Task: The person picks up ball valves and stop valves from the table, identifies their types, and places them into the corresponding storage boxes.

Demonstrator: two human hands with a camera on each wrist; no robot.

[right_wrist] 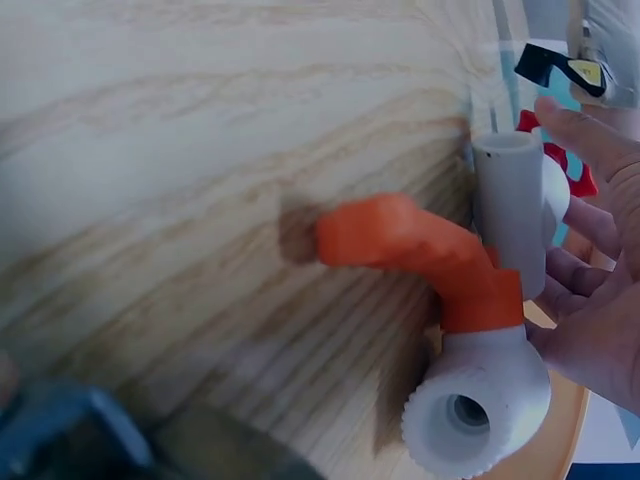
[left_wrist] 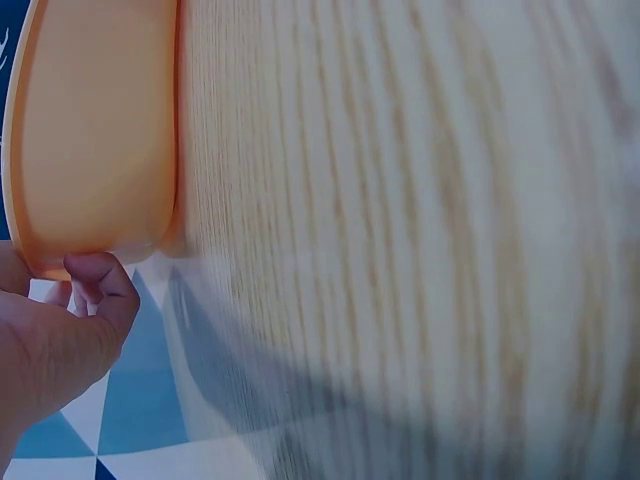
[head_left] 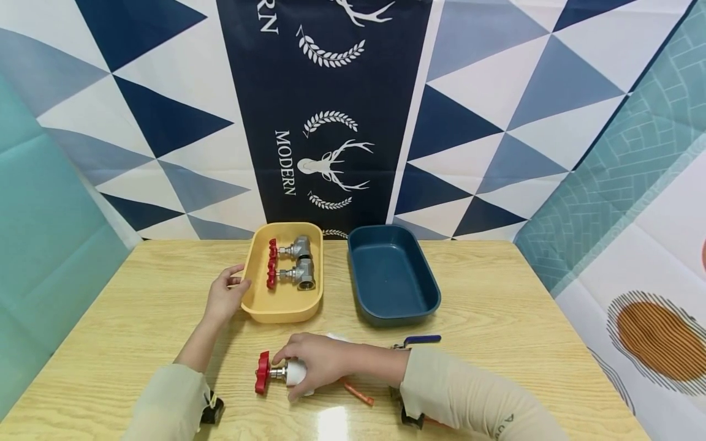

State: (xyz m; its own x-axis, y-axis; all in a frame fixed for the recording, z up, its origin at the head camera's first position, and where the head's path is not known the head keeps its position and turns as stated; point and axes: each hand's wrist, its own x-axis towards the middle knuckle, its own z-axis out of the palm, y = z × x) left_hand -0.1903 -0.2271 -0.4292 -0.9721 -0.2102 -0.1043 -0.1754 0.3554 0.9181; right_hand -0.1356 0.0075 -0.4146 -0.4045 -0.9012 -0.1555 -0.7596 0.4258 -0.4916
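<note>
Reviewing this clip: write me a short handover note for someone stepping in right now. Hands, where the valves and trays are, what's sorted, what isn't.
Left hand: holds the left rim of the yellow tray, thumb over the edge.
Right hand: curled over a white valve with a red handwheel lying on the table in front of the tray.
Done: two metal valves with red handwheels lie in the yellow tray.
Left: the blue tray holds nothing. A blue-handled valve and an orange-handled white valve lie by the right hand, unsorted.
</note>
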